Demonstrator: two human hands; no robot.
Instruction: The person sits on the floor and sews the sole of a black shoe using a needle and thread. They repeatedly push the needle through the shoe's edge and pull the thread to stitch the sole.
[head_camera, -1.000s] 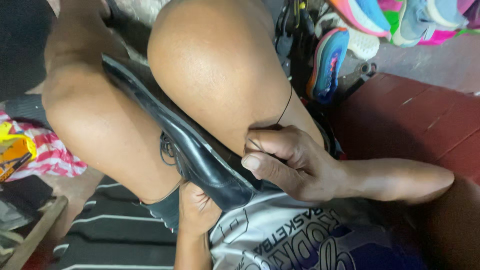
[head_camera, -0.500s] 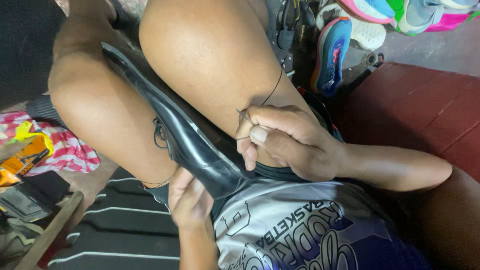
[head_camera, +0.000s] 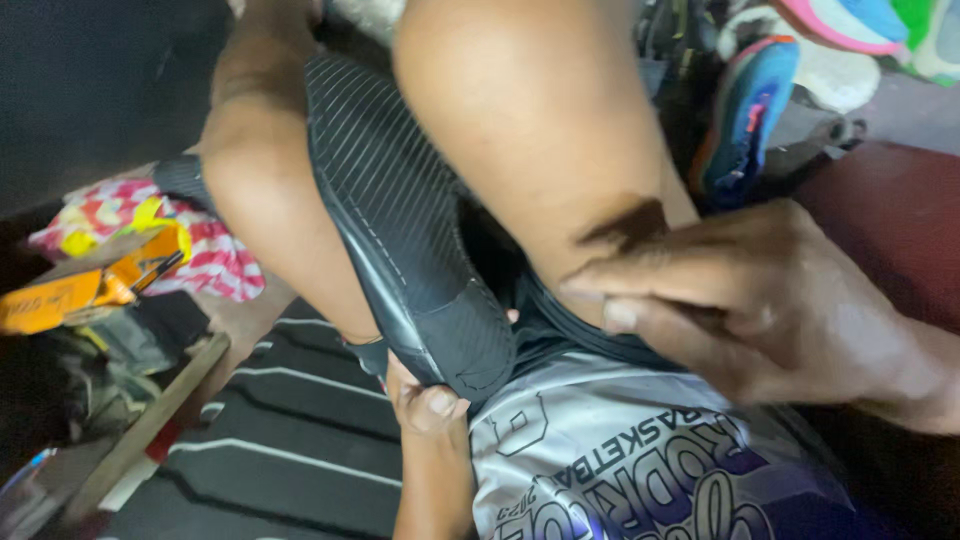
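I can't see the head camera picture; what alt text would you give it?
A black shoe, ribbed sole up, is wedged between the person's bare knees; the left hand grips its heel from below, and the right hand rests on the right thigh beside it. Colourful sneakers lie behind, a red-and-white cloth to the left.

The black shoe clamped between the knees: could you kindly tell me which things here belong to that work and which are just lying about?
In hand: black shoe, left hand gripping its heel, right hand beside the knee.
Lying about: yellow box, red-and-white cloth, blue sneaker, striped mat.
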